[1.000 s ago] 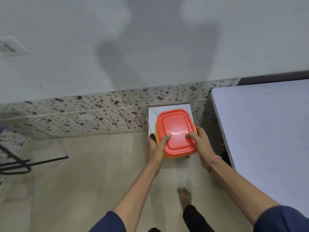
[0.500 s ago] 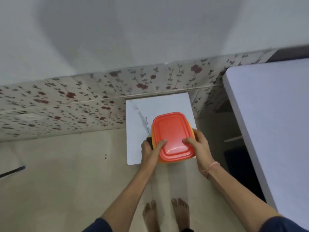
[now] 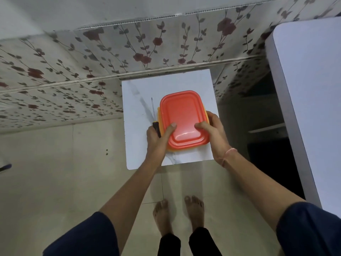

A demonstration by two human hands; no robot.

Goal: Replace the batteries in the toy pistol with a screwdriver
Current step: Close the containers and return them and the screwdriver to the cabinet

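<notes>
I hold an orange plastic box with a red lid (image 3: 181, 115) over a small white marble-patterned table (image 3: 137, 145). My left hand (image 3: 157, 138) grips the box's left side, thumb on the lid, and also clamps a screwdriver (image 3: 154, 117) against it; its dark handle sits in my fingers and the thin metal shaft points away from me. My right hand (image 3: 212, 130) grips the box's right side with the thumb on the lid. The toy pistol and batteries are not in sight; the box's inside is hidden.
A flower-patterned wall panel (image 3: 110, 58) runs behind the small table. A large white tabletop (image 3: 310, 100) stands at the right with dark space beneath it. Beige floor tiles (image 3: 60, 182) lie to the left, and my bare feet (image 3: 179, 213) stand just before the small table.
I have stepped closer and the view has tipped down; the box, held in both hands with the screwdriver, has come lower over the small white table.
</notes>
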